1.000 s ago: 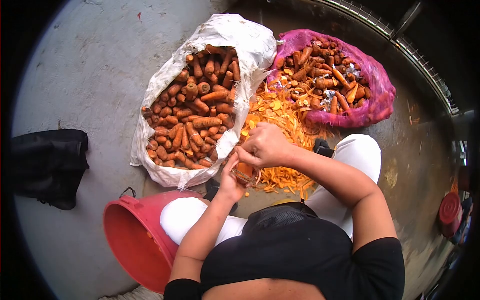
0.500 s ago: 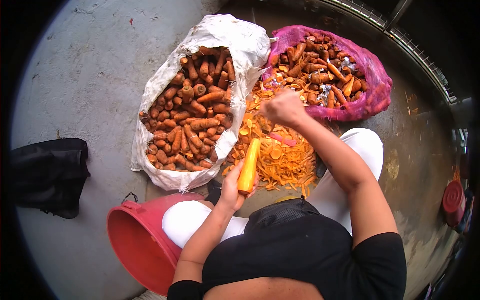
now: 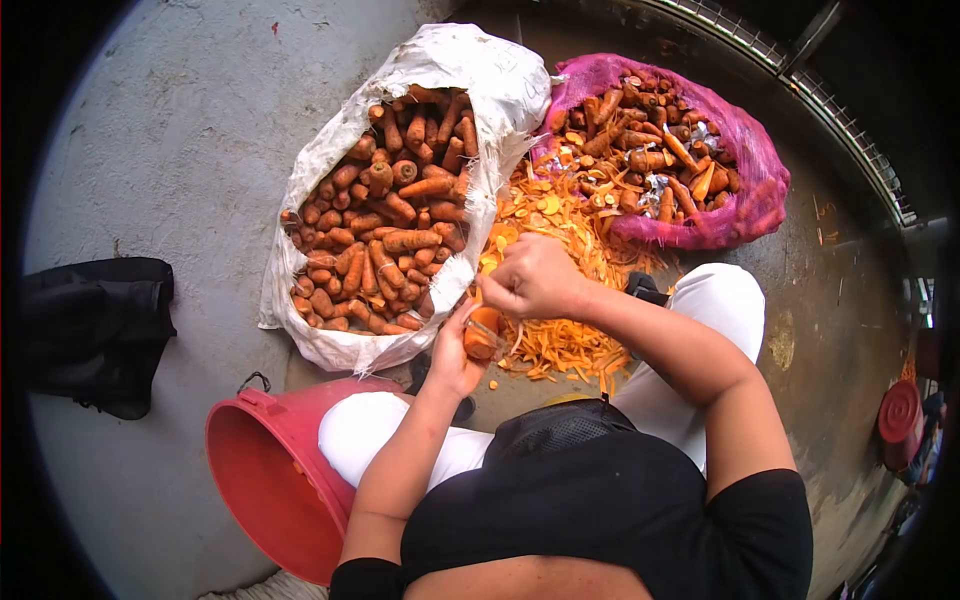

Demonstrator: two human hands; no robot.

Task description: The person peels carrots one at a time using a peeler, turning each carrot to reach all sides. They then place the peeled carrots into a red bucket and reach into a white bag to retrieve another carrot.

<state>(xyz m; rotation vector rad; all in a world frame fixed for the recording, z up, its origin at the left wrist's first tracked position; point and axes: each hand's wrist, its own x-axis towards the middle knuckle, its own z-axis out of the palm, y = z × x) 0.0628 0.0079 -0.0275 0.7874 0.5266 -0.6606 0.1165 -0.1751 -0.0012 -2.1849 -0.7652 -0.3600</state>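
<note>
My left hand (image 3: 455, 362) is wrapped round a carrot (image 3: 481, 342), its blunt brownish-orange end towards me. Right beside it, my right hand (image 3: 540, 278) is closed just above the carrot's far part; a small blurred item shows below its fingers, too unclear to name. Under and beyond both hands lies a heap of orange peelings and cut slices (image 3: 575, 345). A white sack (image 3: 455, 60) full of unpeeled carrots lies open to the left of the heap. Behind the heap on the right is a pink mesh sack (image 3: 755, 190) with more carrots and scraps.
A red bucket (image 3: 300, 425) lies tilted by my left knee, with a bit of orange inside. Dark cloth (image 3: 95, 330) is on the grey floor at far left. A red container (image 3: 901, 425) stands at far right, and a metal grating (image 3: 850, 125) runs along the back right.
The smooth bright peeled carrot is gone from my left hand, which now holds a duller carrot. My right hand has come down and left, close to it. Orange now shows in the bucket.
</note>
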